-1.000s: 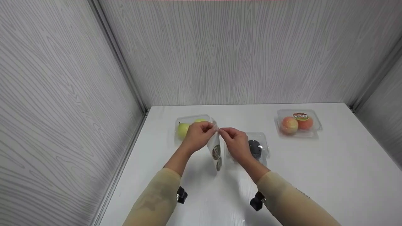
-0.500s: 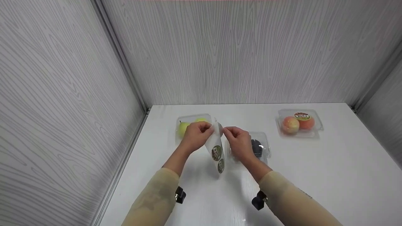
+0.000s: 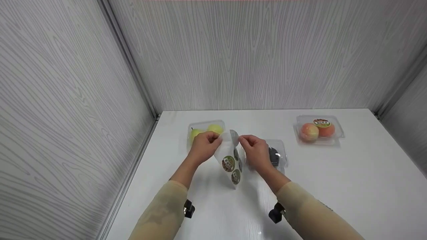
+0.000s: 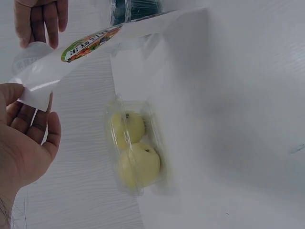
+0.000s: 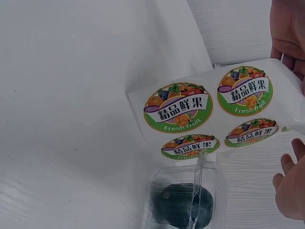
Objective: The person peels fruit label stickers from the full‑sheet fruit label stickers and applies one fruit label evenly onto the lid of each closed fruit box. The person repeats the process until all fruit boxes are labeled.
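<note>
My left hand (image 3: 203, 147) pinches the upper edge of a white sticker sheet (image 3: 224, 146), which hangs down tilted and curved. Round "Fresh fruit" stickers (image 5: 177, 108) with fruit pictures and green edges are printed on it, plain in the right wrist view. At the top of the sheet one round sticker (image 3: 234, 137) stands partly lifted, its grey back showing. The fingertips of my right hand (image 3: 256, 152) pinch this sticker's edge. In the left wrist view the lifted sticker (image 4: 32, 58) looks translucent, between the two hands.
Behind my left hand sits a clear box with two yellow-green fruits (image 4: 139, 164). A clear box (image 5: 217, 191) with dark round fruit lies behind my right hand. At the back right, another clear box (image 3: 337, 133) holds two reddish-orange fruits and bears a round label (image 3: 322, 123).
The sticker has come further up from the sheet, showing its grey back. My left hand has shifted slightly left, my right hand right, and the sheet has turned to show more stickers.
</note>
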Motion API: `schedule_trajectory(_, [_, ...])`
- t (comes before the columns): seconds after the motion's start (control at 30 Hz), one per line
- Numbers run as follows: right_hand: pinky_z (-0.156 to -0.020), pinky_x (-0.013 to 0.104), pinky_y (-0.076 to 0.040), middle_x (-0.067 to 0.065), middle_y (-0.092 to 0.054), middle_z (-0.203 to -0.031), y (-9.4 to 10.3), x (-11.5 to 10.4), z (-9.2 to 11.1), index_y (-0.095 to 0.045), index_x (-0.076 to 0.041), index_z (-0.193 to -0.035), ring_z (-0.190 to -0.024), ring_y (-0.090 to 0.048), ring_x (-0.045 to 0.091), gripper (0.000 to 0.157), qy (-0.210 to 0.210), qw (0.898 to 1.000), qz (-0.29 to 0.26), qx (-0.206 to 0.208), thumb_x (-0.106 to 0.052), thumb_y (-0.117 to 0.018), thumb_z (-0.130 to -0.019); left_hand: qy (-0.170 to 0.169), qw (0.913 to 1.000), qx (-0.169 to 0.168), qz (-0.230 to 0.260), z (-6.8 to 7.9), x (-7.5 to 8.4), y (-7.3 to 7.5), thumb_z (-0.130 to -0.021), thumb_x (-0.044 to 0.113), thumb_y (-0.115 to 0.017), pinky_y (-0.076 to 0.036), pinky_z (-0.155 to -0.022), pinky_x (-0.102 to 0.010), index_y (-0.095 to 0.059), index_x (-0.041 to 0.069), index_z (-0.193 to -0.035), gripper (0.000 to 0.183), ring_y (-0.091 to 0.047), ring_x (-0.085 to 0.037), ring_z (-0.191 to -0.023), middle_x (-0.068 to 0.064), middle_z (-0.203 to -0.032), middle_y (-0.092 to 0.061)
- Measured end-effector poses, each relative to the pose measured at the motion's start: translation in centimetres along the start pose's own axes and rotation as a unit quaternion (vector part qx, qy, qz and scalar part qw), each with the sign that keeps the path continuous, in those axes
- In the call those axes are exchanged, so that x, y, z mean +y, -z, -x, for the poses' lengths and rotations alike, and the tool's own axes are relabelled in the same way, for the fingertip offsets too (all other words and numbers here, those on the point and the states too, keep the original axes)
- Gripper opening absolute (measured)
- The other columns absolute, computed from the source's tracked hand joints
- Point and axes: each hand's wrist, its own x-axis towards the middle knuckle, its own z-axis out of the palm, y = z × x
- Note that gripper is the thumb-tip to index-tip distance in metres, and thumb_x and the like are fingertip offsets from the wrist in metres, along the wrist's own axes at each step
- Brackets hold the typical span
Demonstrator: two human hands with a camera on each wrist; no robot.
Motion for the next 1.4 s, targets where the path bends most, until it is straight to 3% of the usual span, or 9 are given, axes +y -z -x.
schedule_trajectory(0.73, [-0.079,0.033,-0.047,0.004,-0.076,-0.097,0.4,0.5,0.2,-0.081,-0.008,-0.108,-0.087,-0.06,0.02,0.02,-0.013,1.0,0.001,0.004,-0.026,-0.072,-0.103,0.07,0.9968,0.034,0.014,0.8,-3.3,0.8,-0.101,0.015,-0.07,-0.059,-0.08,-0.036,-0.078,0.003,-0.105,0.016,-0.067,-0.021,-0.09,-0.007,-0.097,-0.075])
schedule_trajectory(0.97, [-0.083,0.034,-0.05,0.006,-0.078,-0.1,0.7,0.6,0.3,-0.081,-0.008,-0.11,-0.089,-0.062,0.02,0.023,-0.014,1.0,0.009,0.005,-0.028,-0.071,-0.104,0.093,0.9945,0.048,0.006,1.4,-5.2,1.6,-0.101,0.016,-0.069,-0.056,-0.076,-0.032,-0.078,0.003,-0.103,0.017,-0.066,-0.02,-0.088,-0.006,-0.094,-0.074])
schedule_trajectory(1.17, [-0.078,0.032,-0.049,0.003,-0.076,-0.095,1.1,0.7,0.5,-0.082,-0.009,-0.109,-0.085,-0.061,0.02,0.022,-0.015,1.0,0.011,0.013,-0.028,-0.071,-0.103,0.122,0.9905,0.064,-0.011,2.1,-7.3,2.4,-0.101,0.016,-0.069,-0.055,-0.071,-0.029,-0.077,0.002,-0.102,0.016,-0.066,-0.019,-0.084,-0.007,-0.093,-0.074])
schedule_trajectory(1.4, [-0.069,0.028,-0.047,0.001,-0.072,-0.088,1.5,0.8,0.7,-0.082,-0.01,-0.11,-0.079,-0.058,0.018,0.021,-0.015,1.0,0.002,0.014,-0.027,-0.071,-0.104,0.182,0.9792,0.075,-0.048,2.8,-10.0,3.2,-0.102,0.018,-0.067,-0.058,-0.083,-0.037,-0.075,-0.001,-0.116,0.025,-0.068,-0.025,-0.096,-0.013,-0.105,-0.074])
